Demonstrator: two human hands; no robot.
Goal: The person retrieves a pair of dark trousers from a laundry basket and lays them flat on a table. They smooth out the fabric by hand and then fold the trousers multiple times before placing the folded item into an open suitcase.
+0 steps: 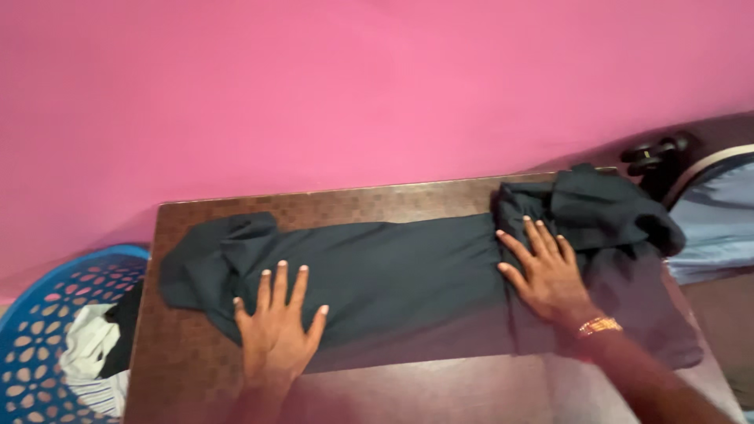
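both hands lie open and flat, left hand [276,330] and right hand [547,273] (bracelet at the wrist) pressing the dark garment [393,275] stretched along the brown table [188,369], keeping it smooth.

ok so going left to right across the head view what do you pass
blue plastic laundry basket with cut-out holes → left hand pressed flat on the long dark green-black cloth garment → right hand flat on the same garment, gold bangle at its wrist → light blue-grey fabric at the right edge
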